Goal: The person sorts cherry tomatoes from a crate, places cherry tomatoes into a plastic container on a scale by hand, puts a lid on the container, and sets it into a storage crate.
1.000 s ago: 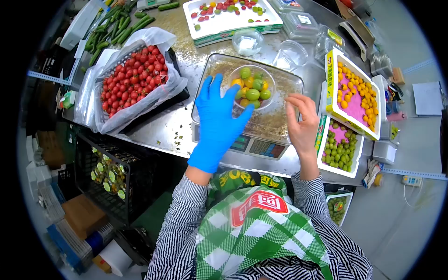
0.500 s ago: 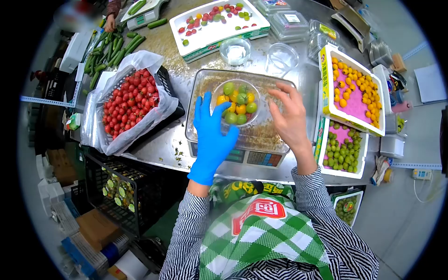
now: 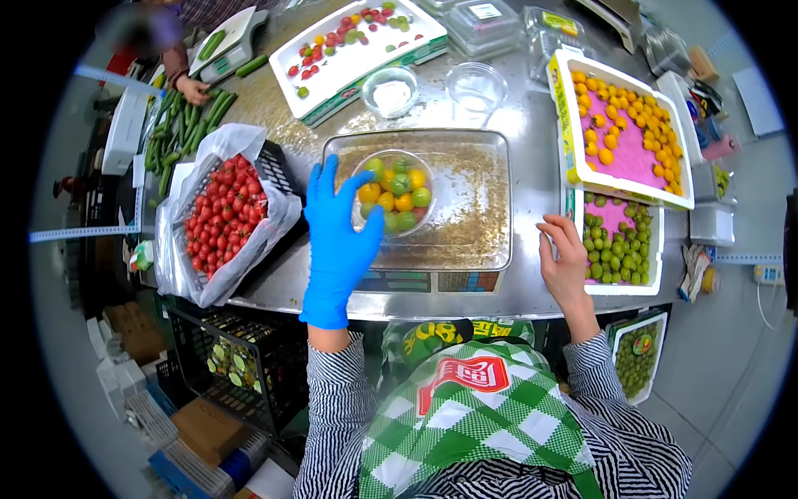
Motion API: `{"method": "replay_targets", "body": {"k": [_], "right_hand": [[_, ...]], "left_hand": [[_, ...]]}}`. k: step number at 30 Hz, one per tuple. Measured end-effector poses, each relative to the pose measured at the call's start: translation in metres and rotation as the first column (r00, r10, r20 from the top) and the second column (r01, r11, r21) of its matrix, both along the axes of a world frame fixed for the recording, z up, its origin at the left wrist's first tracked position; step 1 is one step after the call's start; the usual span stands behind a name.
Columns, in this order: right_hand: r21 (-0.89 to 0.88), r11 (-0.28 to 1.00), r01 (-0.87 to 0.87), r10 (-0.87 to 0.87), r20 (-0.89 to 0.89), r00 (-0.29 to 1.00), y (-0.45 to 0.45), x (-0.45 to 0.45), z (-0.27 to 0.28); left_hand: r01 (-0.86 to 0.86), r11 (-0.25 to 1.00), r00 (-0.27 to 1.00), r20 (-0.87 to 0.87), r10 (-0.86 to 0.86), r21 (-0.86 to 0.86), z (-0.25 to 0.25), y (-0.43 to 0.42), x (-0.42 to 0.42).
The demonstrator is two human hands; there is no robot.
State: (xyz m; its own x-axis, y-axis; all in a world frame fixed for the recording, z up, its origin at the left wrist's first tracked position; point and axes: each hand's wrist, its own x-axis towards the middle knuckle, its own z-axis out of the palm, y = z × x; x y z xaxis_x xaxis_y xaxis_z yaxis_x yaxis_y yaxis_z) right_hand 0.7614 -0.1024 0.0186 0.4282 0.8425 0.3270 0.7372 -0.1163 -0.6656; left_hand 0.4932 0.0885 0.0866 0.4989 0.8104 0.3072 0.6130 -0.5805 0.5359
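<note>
My left hand (image 3: 339, 245), in a blue glove, has its fingers spread beside a clear round bowl (image 3: 431, 208); its thumb and forefinger reach the bowl's left side, and contact is hard to tell. Inside the bowl lie yellow cherry tomatoes (image 3: 386, 200) and green cherry tomatoes (image 3: 421, 197). The bowl rests on the metal tray of a scale (image 3: 474, 204), left of the tray's middle. My bare right hand (image 3: 567, 264) hovers right of the scale, fingers loosely bent and thumb apart, with nothing visible in it. It is nearest to the white box (image 3: 619, 289) of green tomatoes (image 3: 613, 249).
A box of yellow tomatoes (image 3: 605, 155) overlaps the green ones. Red tomatoes (image 3: 226, 218) fill a lined crate at left. Behind the scale stand two clear bowls (image 3: 391, 91) and a white box (image 3: 341, 91) of mixed tomatoes. Another person's hand (image 3: 193, 89) touches cucumbers (image 3: 184, 125).
My right hand has moved from beside the bowl out to the right, off the scale. My left hand stays at the bowl's left side. The view has shifted slightly.
</note>
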Motion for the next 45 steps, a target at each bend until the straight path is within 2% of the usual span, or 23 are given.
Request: {"method": "replay_targets", "body": {"k": [2, 5, 6, 9, 10, 13, 14, 16, 19, 20, 22, 25, 27, 29, 31, 32, 35, 36, 39, 43, 45], "right_hand": [[-0.050, 0.997, 0.053, -0.053, 0.001, 0.999, -0.024, 0.007, -0.001], [-0.100, 0.984, 0.151, -0.153, -0.016, 0.988, -0.054, 0.017, -0.014], [-0.095, 0.983, 0.157, -0.155, 0.028, 0.988, -0.061, 0.020, -0.017], [-0.097, 0.975, 0.200, -0.197, 0.038, 0.980, -0.075, 0.025, -0.022], [-0.119, 0.968, 0.220, -0.223, -0.007, 0.975, -0.078, 0.025, -0.019], [-0.161, 0.946, 0.281, -0.293, -0.057, 0.955, -0.087, 0.027, -0.013], [-0.148, 0.946, 0.289, -0.297, -0.035, 0.954, -0.091, 0.030, -0.014], [-0.144, 0.940, 0.310, -0.313, 0.001, 0.950, -0.101, 0.036, -0.018], [-0.137, 0.930, 0.341, -0.338, 0.044, 0.940, -0.109, 0.043, -0.017], [-0.147, 0.924, 0.354, -0.354, 0.030, 0.935, -0.110, 0.045, -0.016], [-0.211, 0.896, 0.391, -0.408, -0.045, 0.912, -0.111, 0.048, -0.017], [-0.343, 0.890, 0.301, -0.287, 0.093, 0.953, -0.120, 0.059, -0.038], [-0.457, 0.855, 0.247, -0.217, 0.117, 0.969, -0.122, 0.061, -0.037], [-0.393, 0.879, 0.271, -0.232, 0.144, 0.962, -0.123, 0.062, -0.042], [-0.457, 0.858, 0.235, -0.196, 0.133, 0.972, -0.126, 0.068, -0.044], [-0.482, 0.844, 0.237, -0.204, 0.121, 0.972, -0.126, 0.069, -0.044], [-0.410, 0.840, 0.356, -0.374, 0.040, 0.927, -0.120, 0.072, -0.044], [-0.432, 0.810, 0.396, -0.410, 0.065, 0.910, -0.114, 0.074, -0.034], [-0.259, 0.807, 0.530, -0.454, 0.301, 0.839, -0.110, 0.097, -0.053], [-0.302, 0.761, 0.574, -0.446, 0.398, 0.802, -0.107, 0.121, -0.072], [-0.330, 0.789, 0.519, -0.391, 0.382, 0.838, -0.100, 0.127, -0.073]], "left_hand": [[-0.008, 1.000, 1.000, 0.026, 0.008, -0.019, -0.002, 0.008, 0.000], [0.022, 0.999, 0.999, -0.046, -0.020, 0.024, 0.006, 0.011, 0.010], [0.059, 0.998, 0.996, -0.066, -0.058, 0.015, 0.011, 0.010, 0.017], [0.092, 0.996, 0.967, -0.241, -0.087, 0.011, 0.012, 0.009, 0.031], [0.080, 0.997, 0.958, -0.278, -0.075, 0.007, 0.011, 0.010, 0.034], [0.119, 0.991, 0.988, -0.093, -0.124, -0.059, 0.000, 0.023, 0.027], [0.106, 0.977, 0.994, 0.051, -0.098, -0.186, 0.001, 0.025, 0.023], [0.126, 0.896, 0.947, 0.320, 0.019, -0.427, 0.006, 0.029, 0.016], [0.146, 0.755, 0.841, 0.482, 0.246, -0.640, 0.025, 0.032, 0.005], [0.156, 0.775, 0.802, 0.536, 0.263, -0.613, 0.023, 0.033, 0.000], [0.114, 0.799, 0.807, 0.524, 0.273, -0.591, 0.028, 0.030, -0.004], [0.030, 0.828, 0.829, 0.477, 0.293, -0.560, 0.026, 0.025, -0.014], [-0.034, 0.827, 0.809, 0.470, 0.352, -0.561, 0.027, 0.019, -0.013], [0.039, 0.817, 0.737, 0.569, 0.365, -0.575, 0.025, 0.014, -0.015], [0.036, 0.796, 0.726, 0.563, 0.395, -0.605, 0.023, 0.010, -0.013], [0.036, 0.792, 0.754, 0.536, 0.379, -0.610, 0.017, 0.012, -0.018], [-0.005, 0.820, 0.817, 0.471, 0.333, -0.572, 0.016, 0.005, -0.006], [-0.023, 0.836, 0.834, 0.450, 0.318, -0.549, 0.017, 0.002, 0.000], [-0.011, 0.878, 0.892, 0.392, 0.224, -0.479, 0.000, 0.009, 0.002], [-0.008, 0.876, 0.885, 0.404, 0.230, -0.483, -0.002, 0.009, 0.009], [-0.016, 0.864, 0.881, 0.401, 0.250, -0.504, -0.003, 0.011, 0.008]]}}
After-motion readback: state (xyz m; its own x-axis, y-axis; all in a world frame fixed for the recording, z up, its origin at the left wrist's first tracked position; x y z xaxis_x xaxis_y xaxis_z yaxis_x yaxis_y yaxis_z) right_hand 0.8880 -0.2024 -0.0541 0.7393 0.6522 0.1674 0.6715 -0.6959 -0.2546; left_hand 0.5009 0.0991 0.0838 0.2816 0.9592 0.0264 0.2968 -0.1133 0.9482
